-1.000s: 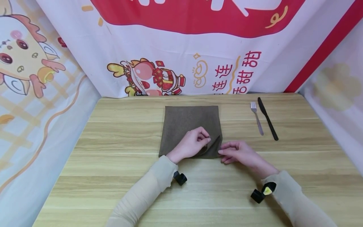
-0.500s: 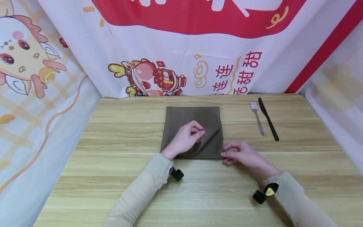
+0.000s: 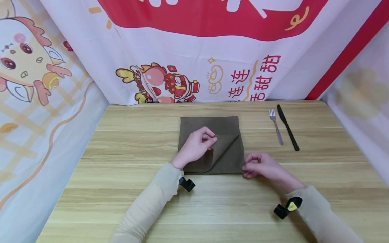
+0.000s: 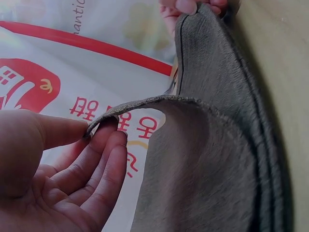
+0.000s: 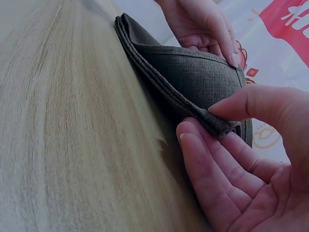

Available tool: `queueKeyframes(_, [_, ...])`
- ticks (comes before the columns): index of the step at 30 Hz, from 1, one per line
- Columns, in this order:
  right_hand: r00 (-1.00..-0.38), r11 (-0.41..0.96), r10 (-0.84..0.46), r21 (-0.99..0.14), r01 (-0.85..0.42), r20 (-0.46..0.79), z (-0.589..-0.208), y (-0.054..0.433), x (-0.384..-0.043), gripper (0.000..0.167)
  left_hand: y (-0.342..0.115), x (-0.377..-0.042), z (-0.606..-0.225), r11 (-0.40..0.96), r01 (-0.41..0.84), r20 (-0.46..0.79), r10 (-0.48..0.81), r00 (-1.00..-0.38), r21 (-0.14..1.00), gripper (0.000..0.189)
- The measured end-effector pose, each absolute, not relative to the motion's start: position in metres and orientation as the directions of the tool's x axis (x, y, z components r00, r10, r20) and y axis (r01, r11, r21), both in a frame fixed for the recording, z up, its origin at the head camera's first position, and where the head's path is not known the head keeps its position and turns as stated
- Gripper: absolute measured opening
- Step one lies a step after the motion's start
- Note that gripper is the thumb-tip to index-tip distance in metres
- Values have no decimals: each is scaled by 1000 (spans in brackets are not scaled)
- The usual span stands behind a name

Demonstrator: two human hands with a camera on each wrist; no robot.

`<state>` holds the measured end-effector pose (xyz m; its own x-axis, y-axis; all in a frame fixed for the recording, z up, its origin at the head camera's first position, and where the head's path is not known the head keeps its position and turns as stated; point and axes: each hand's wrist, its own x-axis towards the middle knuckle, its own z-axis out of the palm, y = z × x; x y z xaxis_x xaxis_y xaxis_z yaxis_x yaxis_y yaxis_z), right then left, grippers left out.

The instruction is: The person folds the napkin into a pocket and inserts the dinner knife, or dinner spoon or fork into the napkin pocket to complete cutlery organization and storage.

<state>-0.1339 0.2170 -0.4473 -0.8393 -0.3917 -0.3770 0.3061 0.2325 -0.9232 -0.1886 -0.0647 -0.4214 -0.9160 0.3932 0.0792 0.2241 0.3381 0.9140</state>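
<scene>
A dark grey-brown cloth napkin [image 3: 226,125], folded into a layered square, lies on the table. My left hand [image 3: 198,144] pinches the corner of its top layer between thumb and fingers, and that layer is lifted and curls back to the left. In the left wrist view the raised layer [image 4: 193,159] arches away from the fingertips. At the near right corner of the napkin, my right hand [image 3: 262,168] pinches the stacked layers. The right wrist view shows the thumb on top of the layered edge [image 5: 164,87] and the fingers beneath.
On the wooden table [image 3: 136,135], a fork [image 3: 276,127] and a black knife [image 3: 287,127] lie side by side at the back right. A printed curtain [image 3: 212,47] hangs along the far edge, with more printed cloth at both sides.
My left hand has moved left and farther away, peeling the top layer back. My right hand has shifted slightly right and nearer, and the whole napkin has slid that way.
</scene>
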Motion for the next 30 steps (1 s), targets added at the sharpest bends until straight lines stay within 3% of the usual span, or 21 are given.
queueKeyframes(14, [-842,222,-386,-924,311,-376,-448,219,-131,18,-84,-209,-415,339,230,116,325,-939,912,12])
queueKeyframes(30, [-840,240,-393,-923,300,-375,-448,220,-132,25,-110,-239,-403,383,173,72,263,-962,908,17])
